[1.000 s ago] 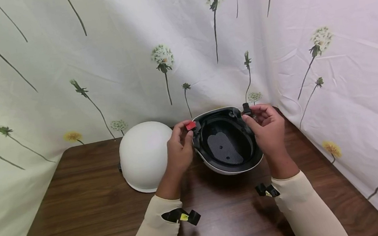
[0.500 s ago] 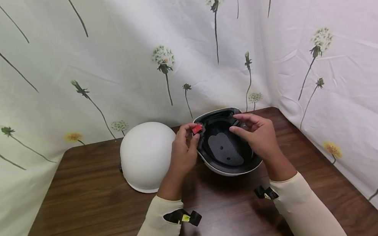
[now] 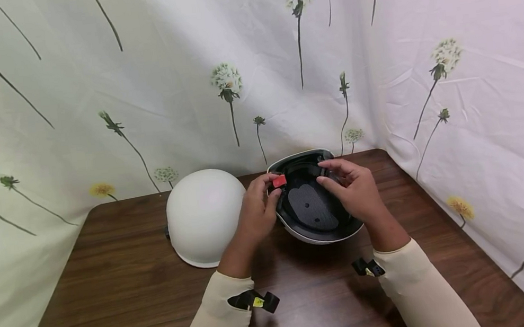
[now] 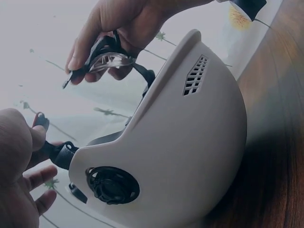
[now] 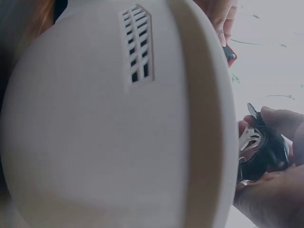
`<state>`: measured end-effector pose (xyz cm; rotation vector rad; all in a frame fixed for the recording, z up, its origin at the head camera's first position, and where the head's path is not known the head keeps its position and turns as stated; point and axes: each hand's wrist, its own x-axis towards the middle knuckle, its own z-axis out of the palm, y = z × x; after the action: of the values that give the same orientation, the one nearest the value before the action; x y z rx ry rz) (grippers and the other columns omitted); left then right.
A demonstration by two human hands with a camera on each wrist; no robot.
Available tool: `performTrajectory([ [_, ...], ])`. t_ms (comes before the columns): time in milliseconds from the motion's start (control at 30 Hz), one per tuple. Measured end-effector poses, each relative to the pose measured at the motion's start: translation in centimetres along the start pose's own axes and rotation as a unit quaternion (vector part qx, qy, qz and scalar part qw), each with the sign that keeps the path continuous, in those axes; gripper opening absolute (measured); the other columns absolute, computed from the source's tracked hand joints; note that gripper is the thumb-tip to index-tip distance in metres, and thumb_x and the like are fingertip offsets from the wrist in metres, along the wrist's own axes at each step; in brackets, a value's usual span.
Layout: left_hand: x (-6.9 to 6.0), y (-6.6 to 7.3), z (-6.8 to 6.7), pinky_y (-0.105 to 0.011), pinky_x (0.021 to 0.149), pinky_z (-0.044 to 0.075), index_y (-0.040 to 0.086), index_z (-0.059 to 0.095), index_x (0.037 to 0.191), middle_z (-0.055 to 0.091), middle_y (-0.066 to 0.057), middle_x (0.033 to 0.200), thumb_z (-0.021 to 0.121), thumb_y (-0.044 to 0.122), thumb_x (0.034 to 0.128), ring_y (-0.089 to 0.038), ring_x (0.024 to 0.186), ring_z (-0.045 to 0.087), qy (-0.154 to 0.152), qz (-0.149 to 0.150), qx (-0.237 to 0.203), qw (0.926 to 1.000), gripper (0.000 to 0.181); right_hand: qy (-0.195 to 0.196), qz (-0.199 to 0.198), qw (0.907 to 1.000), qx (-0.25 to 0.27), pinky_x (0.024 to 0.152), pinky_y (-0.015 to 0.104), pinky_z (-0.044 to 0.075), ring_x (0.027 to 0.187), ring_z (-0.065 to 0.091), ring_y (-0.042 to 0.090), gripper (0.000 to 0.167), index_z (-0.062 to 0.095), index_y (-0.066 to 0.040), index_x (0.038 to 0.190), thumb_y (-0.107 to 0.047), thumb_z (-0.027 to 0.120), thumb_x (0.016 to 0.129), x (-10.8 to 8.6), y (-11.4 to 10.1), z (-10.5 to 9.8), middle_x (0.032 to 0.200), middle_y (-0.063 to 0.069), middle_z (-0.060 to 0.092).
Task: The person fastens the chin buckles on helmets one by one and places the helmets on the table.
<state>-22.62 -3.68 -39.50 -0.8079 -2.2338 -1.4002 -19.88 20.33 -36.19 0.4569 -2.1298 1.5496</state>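
Note:
An upturned white helmet (image 3: 312, 206) rests on the table, its black padded inside facing up. My left hand (image 3: 254, 207) pinches a red-and-black buckle (image 3: 279, 181) on the chin strap, over the helmet's left rim. Above the opposite side, my right hand (image 3: 358, 190) holds the other end of the strap, with a black piece and a clear plastic part (image 4: 109, 61) between fingers and thumb in the left wrist view. The two strap ends are apart. A black adjuster knob (image 4: 113, 185) sits in the shell's side.
Just left of my left hand, a second white helmet (image 3: 205, 217) stands dome up on the brown wooden table (image 3: 125, 274). A white flower-printed curtain (image 3: 163, 88) hangs right behind the table and along its right side.
My right hand has moved left and inward over the helmet, bringing its strap end along. My left hand with the red buckle has shifted slightly right and down, so the hands are closer together.

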Motion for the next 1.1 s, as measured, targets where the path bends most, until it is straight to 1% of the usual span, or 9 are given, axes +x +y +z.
performTrajectory([
  [33,0.0,0.0,0.0,-0.052,0.101,0.049,-0.005,0.057,0.134,0.062,-0.023,0.134,0.061,0.007,0.1055,-0.036,0.119,0.059,0.001,0.002,0.001,1.0,0.031,-0.009,-0.004,0.9999,-0.012,0.072,0.018,0.054,0.09,0.068,0.007,0.028,0.074,-0.001,0.122,-0.005,0.078,0.094,0.0,0.0,0.0,0.111,0.014,0.075],
  [133,0.0,-0.1,0.1,-0.053,0.108,0.047,-0.004,0.057,0.133,0.063,-0.022,0.136,0.061,0.007,0.1055,-0.034,0.127,0.058,0.0,0.007,0.0,1.0,0.03,-0.033,-0.011,0.9986,-0.04,0.067,0.018,0.053,0.08,0.067,0.006,0.027,0.074,-0.002,0.124,-0.006,0.075,0.098,0.0,0.1,0.1,0.106,0.014,0.074],
  [200,0.0,-0.1,0.2,-0.053,0.112,0.044,-0.003,0.058,0.132,0.064,-0.02,0.138,0.06,0.008,0.1058,-0.034,0.132,0.056,-0.001,0.012,-0.001,0.9999,0.028,-0.043,-0.011,0.9978,-0.049,0.067,0.019,0.053,0.077,0.067,0.007,0.027,0.073,-0.002,0.125,-0.006,0.073,0.099,0.0,0.1,0.2,0.103,0.014,0.073],
  [367,-0.1,-0.1,0.4,-0.052,0.115,0.04,0.0,0.059,0.131,0.067,-0.013,0.139,0.061,0.012,0.1062,-0.031,0.137,0.053,-0.006,0.014,0.003,0.9999,0.027,-0.048,-0.024,0.9965,-0.065,0.068,0.019,0.05,0.076,0.064,0.018,0.026,0.073,-0.003,0.125,-0.006,0.071,0.099,-0.1,0.3,0.5,0.097,0.012,0.073],
  [433,-0.1,0.0,0.4,-0.055,0.116,0.038,0.0,0.06,0.131,0.067,-0.012,0.139,0.061,0.012,0.1059,-0.032,0.138,0.052,-0.004,0.013,0.004,0.9999,0.028,-0.049,-0.029,0.9962,-0.066,0.068,0.019,0.049,0.076,0.063,0.02,0.025,0.073,-0.004,0.125,-0.006,0.071,0.099,-0.1,0.4,0.7,0.096,0.012,0.073],
  [533,-0.2,0.0,0.5,-0.061,0.117,0.032,0.001,0.061,0.131,0.065,-0.015,0.139,0.063,0.013,0.1052,-0.037,0.14,0.047,0.0,0.014,0.008,0.9999,0.029,-0.053,-0.03,0.9964,-0.058,0.07,0.019,0.049,0.079,0.062,0.018,0.026,0.073,-0.003,0.125,-0.005,0.071,0.099,-0.1,0.5,1.0,0.099,0.013,0.074],
  [700,-0.3,0.1,0.7,-0.069,0.112,0.025,0.002,0.063,0.127,0.064,-0.017,0.134,0.065,0.015,0.1032,-0.043,0.139,0.04,0.002,0.017,0.022,0.9996,0.027,-0.063,-0.03,0.9962,-0.053,0.071,0.021,0.048,0.08,0.06,0.016,0.027,0.072,-0.004,0.126,-0.005,0.071,0.099,-0.3,0.8,1.5,0.099,0.012,0.073],
  [900,-0.4,0.3,0.8,-0.067,0.104,0.025,0.004,0.065,0.125,0.065,-0.017,0.131,0.068,0.014,0.1013,-0.04,0.134,0.039,0.003,0.022,0.025,0.9995,0.025,-0.073,-0.027,0.9953,-0.058,0.072,0.022,0.05,0.081,0.062,0.017,0.027,0.071,-0.007,0.126,-0.007,0.071,0.098,-0.4,1.1,1.7,0.098,0.008,0.073],
  [1100,-0.5,0.5,0.8,-0.065,0.105,0.025,0.004,0.066,0.126,0.065,-0.017,0.131,0.069,0.013,0.1007,-0.039,0.134,0.038,-0.005,0.013,0.029,0.9995,0.027,-0.074,-0.027,0.9944,-0.07,0.072,0.023,0.048,0.081,0.061,0.018,0.028,0.072,-0.007,0.126,-0.008,0.072,0.098,-0.4,1.0,1.8,0.098,0.008,0.073],
])
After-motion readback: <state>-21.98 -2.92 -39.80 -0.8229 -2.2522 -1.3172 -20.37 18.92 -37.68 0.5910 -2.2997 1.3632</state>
